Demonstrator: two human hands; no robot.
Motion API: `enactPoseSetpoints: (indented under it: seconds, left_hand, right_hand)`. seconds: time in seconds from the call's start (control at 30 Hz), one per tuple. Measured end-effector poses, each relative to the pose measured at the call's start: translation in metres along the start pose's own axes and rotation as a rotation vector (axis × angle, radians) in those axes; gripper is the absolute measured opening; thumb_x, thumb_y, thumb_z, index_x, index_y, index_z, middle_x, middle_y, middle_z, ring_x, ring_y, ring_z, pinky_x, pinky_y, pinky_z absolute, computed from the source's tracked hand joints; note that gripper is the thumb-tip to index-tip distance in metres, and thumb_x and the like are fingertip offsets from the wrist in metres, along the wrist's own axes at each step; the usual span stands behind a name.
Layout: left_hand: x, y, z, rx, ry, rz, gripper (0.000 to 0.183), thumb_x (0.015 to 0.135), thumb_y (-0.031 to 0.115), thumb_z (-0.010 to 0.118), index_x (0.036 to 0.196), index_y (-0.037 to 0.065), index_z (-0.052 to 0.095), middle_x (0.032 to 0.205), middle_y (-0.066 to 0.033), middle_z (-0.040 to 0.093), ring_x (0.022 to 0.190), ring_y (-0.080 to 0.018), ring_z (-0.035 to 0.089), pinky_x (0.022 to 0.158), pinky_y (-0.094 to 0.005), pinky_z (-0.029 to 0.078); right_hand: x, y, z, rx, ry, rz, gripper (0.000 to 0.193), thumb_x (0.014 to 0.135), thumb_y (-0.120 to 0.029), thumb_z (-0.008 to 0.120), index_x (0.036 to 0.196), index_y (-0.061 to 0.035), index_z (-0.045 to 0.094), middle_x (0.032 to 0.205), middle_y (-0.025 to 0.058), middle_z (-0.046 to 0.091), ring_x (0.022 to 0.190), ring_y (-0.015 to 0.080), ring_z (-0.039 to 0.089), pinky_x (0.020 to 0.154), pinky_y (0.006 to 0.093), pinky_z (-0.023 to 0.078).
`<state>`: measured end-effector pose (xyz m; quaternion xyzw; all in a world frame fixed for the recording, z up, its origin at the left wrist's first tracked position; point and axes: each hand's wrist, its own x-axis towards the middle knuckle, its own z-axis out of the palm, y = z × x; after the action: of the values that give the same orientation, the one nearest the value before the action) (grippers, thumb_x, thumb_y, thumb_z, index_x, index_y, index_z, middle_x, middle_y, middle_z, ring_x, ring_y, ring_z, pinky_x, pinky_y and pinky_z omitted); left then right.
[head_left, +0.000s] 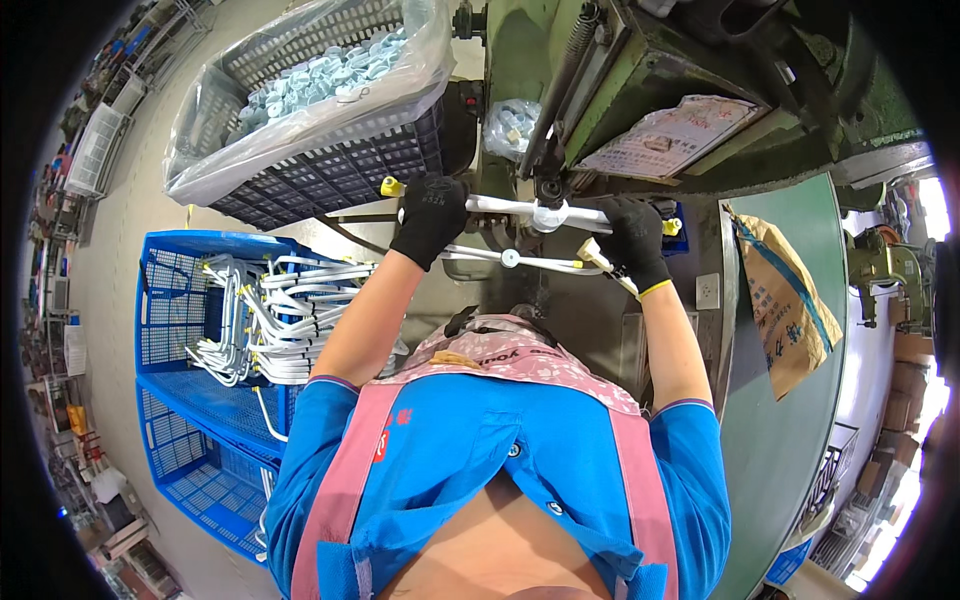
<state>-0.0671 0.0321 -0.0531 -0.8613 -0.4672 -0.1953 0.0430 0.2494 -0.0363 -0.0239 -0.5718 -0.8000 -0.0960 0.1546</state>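
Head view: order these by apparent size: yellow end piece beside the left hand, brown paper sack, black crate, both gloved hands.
1. Black crate
2. Brown paper sack
3. Left hand and right hand: look alike
4. Yellow end piece

Dark Latin letters, partly legible, ran across the apron. Beside its left strap, the shirt bore red characters and a red patch. Ahead of the apron, pale print marked the left glove; ahead and right, a sheet on the machine carried coloured lettering. Right of the apron, blue characters covered a sack.
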Motion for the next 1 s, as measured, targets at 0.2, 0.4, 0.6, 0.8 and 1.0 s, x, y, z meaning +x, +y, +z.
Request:
enactPoseSetpoints:
  seconds: [0.2,0.4,0.6,0.8,1.0]
  left_hand:
    - [0.007,0.003,-0.047,-0.127,0.201,0.132,0.026,0.064,0.014,0.071,0.089,0.012,0.068,0.08,-0.0084,0.066,0.075,-0.0288,0.063,0.068,-0.0404,0.048]
    - [-0.044,0.029,-0.077,-0.058,0.057,0.051,0.028,0.063,0.013,0.07,0.091,0.012,0.068,0.077,-0.0066,0.064,0.079,-0.0275,0.06,0.072,-0.0411,0.045]
    - [-0.104,0.063,-0.085,-0.058,0.196,0.025,0.03,0.059,0.016,0.07,0.089,0.012,0.068,0.075,-0.0034,0.063,0.075,-0.0247,0.059,0.074,-0.0398,0.044]
    - [-0.133,0.126,-0.105,0.159,0.235,-0.289,0.029,0.07,0.024,0.055,0.097,0.017,0.063,0.081,-0.0028,0.055,0.084,-0.024,0.053,0.086,-0.041,0.042]
    - [-0.184,0.219,-0.141,0.469,0.624,-0.785,0.055,0.07,0.01,0.06,0.125,0.013,0.055,0.129,-0.0128,0.048,0.12,-0.0334,0.045,0.101,-0.0485,0.035]
  right_hand:
    - [-0.001,0.013,-0.023,0.198,0.194,-0.12,0.04,0.059,-0.019,0.074,0.097,-0.0168,0.061,0.085,0.0105,0.063,0.072,0.0333,0.062,0.058,0.0427,0.049]
    - [-0.028,-0.012,-0.052,0.121,-0.08,-0.176,0.034,0.062,-0.022,0.072,0.093,-0.0112,0.065,0.078,0.0101,0.061,0.069,0.0312,0.062,0.058,0.0423,0.05]
    - [-0.065,-0.02,-0.038,0.384,-0.518,-0.435,0.039,0.067,-0.033,0.076,0.092,-0.0064,0.064,0.077,0.0174,0.061,0.069,0.0351,0.058,0.06,0.0447,0.045]
    - [-0.053,-0.045,-0.037,1.332,-1.205,-0.311,0.031,0.08,-0.003,0.064,0.11,-0.0015,0.06,0.086,0.0061,0.066,0.077,0.0144,0.062,0.068,0.0309,0.05]
    - [-0.073,-0.107,-0.057,1.44,-1.38,-0.432,0.027,0.078,-0.002,0.06,0.105,0.0027,0.059,0.084,0.0057,0.064,0.07,0.0142,0.06,0.063,0.029,0.048]
